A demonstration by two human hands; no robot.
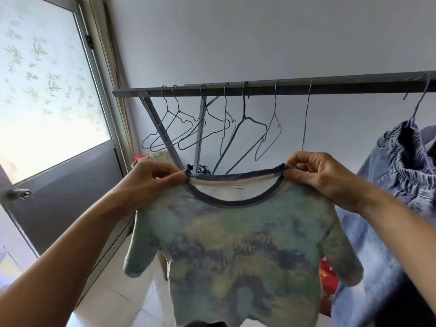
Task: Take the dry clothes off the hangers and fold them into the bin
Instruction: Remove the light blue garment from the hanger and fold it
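Note:
A tie-dye T-shirt [240, 251] in green, blue and cream with a dark blue collar hangs spread in front of me. My left hand [153, 178] pinches the collar's left end and my right hand [323, 175] pinches its right end. A thin wire hanger [306, 114] runs from the grey rail [259, 88] down behind my right hand; whether it sits inside the shirt is hidden. Several bare wire hangers [207, 121] hang on the rail to the left. Blue jeans [398, 185] hang on a hanger at the right. No bin is in view.
A grey door [66, 185] with a frosted leaf-pattern pane stands at the left, its knob low down. A red bag [328, 289] sits on the white tiled floor [113, 296] behind the shirt. The rack's slanted legs stand under the rail's left end.

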